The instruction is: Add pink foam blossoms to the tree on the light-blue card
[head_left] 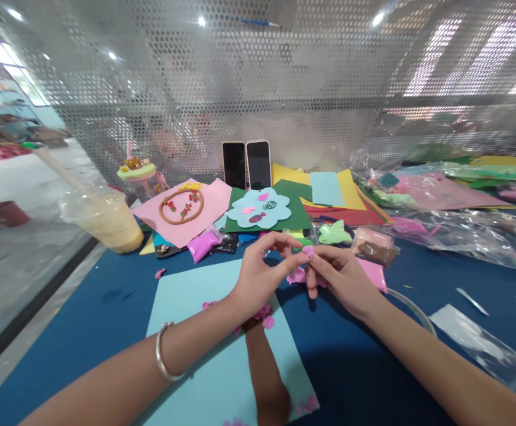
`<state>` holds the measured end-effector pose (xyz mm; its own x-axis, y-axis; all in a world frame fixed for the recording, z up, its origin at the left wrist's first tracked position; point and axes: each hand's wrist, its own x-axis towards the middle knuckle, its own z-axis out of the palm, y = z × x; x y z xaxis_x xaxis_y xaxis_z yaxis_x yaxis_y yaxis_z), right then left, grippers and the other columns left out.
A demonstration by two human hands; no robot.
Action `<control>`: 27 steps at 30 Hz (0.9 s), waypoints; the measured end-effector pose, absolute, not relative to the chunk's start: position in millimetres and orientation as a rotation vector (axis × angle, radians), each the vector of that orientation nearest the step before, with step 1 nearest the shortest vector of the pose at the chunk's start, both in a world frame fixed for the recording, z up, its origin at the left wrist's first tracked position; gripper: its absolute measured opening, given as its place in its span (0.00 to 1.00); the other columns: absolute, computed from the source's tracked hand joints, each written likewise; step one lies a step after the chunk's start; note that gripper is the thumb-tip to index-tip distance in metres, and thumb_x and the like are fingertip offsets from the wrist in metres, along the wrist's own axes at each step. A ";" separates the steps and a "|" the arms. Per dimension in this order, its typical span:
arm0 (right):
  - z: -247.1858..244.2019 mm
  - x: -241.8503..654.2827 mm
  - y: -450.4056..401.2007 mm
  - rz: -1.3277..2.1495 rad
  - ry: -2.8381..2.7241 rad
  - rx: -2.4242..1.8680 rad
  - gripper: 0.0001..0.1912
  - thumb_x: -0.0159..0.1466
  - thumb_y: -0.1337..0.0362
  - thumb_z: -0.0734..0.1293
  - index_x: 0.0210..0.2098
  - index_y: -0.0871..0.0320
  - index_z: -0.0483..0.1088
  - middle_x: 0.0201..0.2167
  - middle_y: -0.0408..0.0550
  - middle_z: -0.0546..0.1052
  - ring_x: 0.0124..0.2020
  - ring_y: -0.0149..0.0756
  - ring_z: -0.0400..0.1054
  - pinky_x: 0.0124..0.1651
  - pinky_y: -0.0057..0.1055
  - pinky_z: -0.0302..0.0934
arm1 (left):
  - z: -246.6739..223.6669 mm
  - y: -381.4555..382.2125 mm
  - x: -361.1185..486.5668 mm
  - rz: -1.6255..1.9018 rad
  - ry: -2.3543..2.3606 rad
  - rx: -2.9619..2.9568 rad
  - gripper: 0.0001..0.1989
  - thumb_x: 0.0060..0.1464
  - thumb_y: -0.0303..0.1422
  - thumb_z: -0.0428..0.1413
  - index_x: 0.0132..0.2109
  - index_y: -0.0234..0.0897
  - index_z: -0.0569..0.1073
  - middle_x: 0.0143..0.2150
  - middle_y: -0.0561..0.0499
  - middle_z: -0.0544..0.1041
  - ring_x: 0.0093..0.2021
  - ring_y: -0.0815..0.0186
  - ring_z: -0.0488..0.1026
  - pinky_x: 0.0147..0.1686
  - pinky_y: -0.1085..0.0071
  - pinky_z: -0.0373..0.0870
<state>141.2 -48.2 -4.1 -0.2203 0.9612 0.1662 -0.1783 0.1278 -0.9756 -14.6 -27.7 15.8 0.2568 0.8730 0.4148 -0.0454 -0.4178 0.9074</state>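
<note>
A small piece of pink modelling clay [308,252] is pinched between the fingertips of my left hand [262,269] and my right hand [340,275], both closed on it. Below my left forearm lies a light blue sheet [187,296] bearing a brown clay tree trunk [264,367] and pink clay blossoms [267,321], some hidden by the arm. More pink clay [297,276] sits on the table behind my hands. Beside my right hand is a pink clay packet [372,275], partly covered.
A drink cup [102,219] stands at the table's left edge. Two phones [258,165] lean against the perforated metal panel [187,77]. Finished clay pictures, such as a cloud-shaped card [240,207], coloured paper [344,189] and clay packets [203,242] line the back. Plastic wrappers [484,343] lie right.
</note>
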 end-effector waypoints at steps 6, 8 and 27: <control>-3.9 141.2 -48.2 1.294 -1.382 -0.906 0.14 0.61 0.54 0.66 0.31 0.59 0.74 0.15 0.39 0.72 0.14 0.26 0.68 0.19 0.22 0.64 | 15.0 -28.8 -14.9 1.347 0.823 1.712 0.07 0.48 0.35 0.61 0.33 0.36 0.73 0.25 0.55 0.68 0.29 0.69 0.66 0.34 0.72 0.63; -3.2 141.5 -48.4 1.256 -1.407 -0.928 0.13 0.61 0.54 0.66 0.31 0.58 0.75 0.15 0.39 0.72 0.14 0.27 0.68 0.19 0.22 0.64 | 14.5 -29.4 -15.7 1.345 0.848 1.757 0.08 0.49 0.36 0.61 0.33 0.37 0.73 0.25 0.55 0.69 0.30 0.69 0.66 0.35 0.71 0.63; 1.5 145.4 -53.5 1.113 -1.475 -0.951 0.11 0.58 0.57 0.69 0.33 0.58 0.77 0.18 0.43 0.75 0.16 0.30 0.70 0.20 0.27 0.68 | 13.2 -32.2 -18.3 1.359 0.877 1.906 0.09 0.50 0.39 0.60 0.32 0.38 0.73 0.26 0.54 0.71 0.29 0.67 0.68 0.37 0.68 0.62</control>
